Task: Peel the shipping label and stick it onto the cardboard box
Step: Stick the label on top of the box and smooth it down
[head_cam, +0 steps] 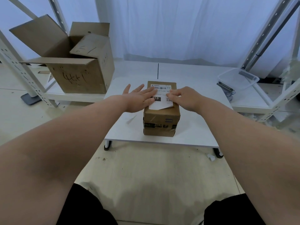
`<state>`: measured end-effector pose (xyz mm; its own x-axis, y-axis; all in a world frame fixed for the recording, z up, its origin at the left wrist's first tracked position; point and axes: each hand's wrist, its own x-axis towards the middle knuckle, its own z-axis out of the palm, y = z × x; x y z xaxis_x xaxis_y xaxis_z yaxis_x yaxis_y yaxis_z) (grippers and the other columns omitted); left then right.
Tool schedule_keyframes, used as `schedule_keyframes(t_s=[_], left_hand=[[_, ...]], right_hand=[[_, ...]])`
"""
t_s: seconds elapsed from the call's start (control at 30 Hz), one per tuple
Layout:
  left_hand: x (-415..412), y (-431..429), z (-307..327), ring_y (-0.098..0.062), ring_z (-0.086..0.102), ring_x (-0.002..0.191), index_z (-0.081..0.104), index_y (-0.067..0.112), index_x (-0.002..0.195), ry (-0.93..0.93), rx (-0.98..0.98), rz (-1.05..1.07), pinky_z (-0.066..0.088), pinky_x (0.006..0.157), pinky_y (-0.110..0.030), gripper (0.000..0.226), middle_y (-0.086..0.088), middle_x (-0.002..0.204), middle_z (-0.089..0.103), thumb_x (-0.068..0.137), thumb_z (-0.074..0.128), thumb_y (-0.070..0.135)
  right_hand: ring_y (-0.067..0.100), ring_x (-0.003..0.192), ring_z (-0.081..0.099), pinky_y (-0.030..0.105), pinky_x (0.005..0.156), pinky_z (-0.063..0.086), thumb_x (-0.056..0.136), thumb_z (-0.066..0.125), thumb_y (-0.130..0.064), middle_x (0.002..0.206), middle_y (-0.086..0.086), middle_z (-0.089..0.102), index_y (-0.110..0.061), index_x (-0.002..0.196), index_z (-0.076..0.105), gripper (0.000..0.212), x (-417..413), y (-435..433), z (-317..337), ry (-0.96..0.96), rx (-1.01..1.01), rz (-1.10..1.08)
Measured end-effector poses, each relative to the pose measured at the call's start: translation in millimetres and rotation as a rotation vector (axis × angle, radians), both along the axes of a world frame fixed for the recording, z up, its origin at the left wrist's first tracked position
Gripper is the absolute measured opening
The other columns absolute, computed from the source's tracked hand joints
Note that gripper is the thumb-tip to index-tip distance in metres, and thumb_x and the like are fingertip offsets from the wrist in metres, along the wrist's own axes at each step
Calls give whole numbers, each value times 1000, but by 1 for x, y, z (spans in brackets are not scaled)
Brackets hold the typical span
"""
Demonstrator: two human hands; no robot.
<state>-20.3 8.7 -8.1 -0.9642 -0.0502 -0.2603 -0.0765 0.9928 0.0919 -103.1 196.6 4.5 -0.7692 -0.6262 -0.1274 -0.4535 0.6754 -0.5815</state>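
A low white table [191, 127] is seen in the middle of the view, and every place below is given relative to it. To its left, on a low white shelf [73, 95], a large open cardboard carton [78, 69] is set with its flaps raised and black scrawl on its front. On the table's centre a small taped cardboard box [161, 122] is stood. To the table's right a clear plastic tub [238, 78] is perched on another shelf. The left hand [139, 98] is laid flat, fingers spread, over the left part of the box top. The right hand [185, 98] is bent, its fingertips [170, 94] pressed together on the shipping label [162, 101], which is spread over the box top, its near edge lifted slightly. A thin white strip [131, 119] is left on the table just left of the box.
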Motion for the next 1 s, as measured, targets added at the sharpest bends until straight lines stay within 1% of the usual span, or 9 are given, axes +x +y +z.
schedule_keyframes(t_s=[0.07,0.13,0.23,0.4,0.5,0.63,0.73,0.87,1.0], left_hand=[[-6,0,-1,-14,-11,147,-3,38,149,11,-19,36,-16,114,-52,52,17,158,-8,100,9,48],[-12,1,-1,-15,-10,147,-2,35,150,22,-38,58,-15,114,-53,53,16,159,-6,100,9,47],[-22,6,-1,-14,-7,147,1,32,150,35,-51,82,-14,114,-54,54,14,159,-4,100,10,48],[-36,13,-2,-14,-6,148,0,31,151,44,-40,127,-14,114,-54,56,12,160,-4,99,12,49],[-37,10,0,-14,-11,147,-3,31,150,34,-106,95,-17,114,-54,58,13,159,-6,97,8,52],[-28,13,6,-15,-19,145,-9,30,150,13,-247,-39,-22,111,-53,65,13,159,-10,93,2,60],[-16,25,8,-14,-20,145,-10,29,149,-7,-219,-86,-21,112,-53,66,11,158,-13,93,3,61],[-1,33,2,-12,-13,146,-13,28,149,14,-137,-68,-17,114,-52,70,9,159,-11,92,7,64],[2,33,2,-11,-10,147,-12,26,149,12,-76,-40,-13,116,-49,74,8,159,-11,92,12,65]], right_hand=[[25,132,42,48,112,27,97,43,-43,148,-9,43,-31,125,61,35,1,0,2,17,34,-2],[23,133,39,44,110,25,98,41,-43,147,-12,43,-35,127,58,35,2,0,6,74,98,-5],[21,132,39,43,103,22,99,39,-44,146,-13,45,-37,126,58,34,2,0,10,126,151,2],[22,132,38,43,101,23,99,39,-43,143,-12,48,-37,123,60,33,1,0,11,148,173,10],[23,133,36,44,100,23,98,38,-45,141,-12,50,-38,122,61,33,-1,0,10,155,186,-1],[24,134,35,46,101,23,97,39,-47,143,-10,49,-40,126,57,34,-3,0,10,129,200,2],[24,128,40,44,96,25,97,40,-45,135,-5,56,-37,119,63,32,-2,-1,11,163,207,-9],[25,117,46,41,91,30,93,47,-44,121,-3,59,-33,110,64,27,1,-17,6,432,238,-16],[28,127,37,45,101,28,91,51,-46,133,3,44,-31,117,55,31,2,-26,-2,347,202,-42]])
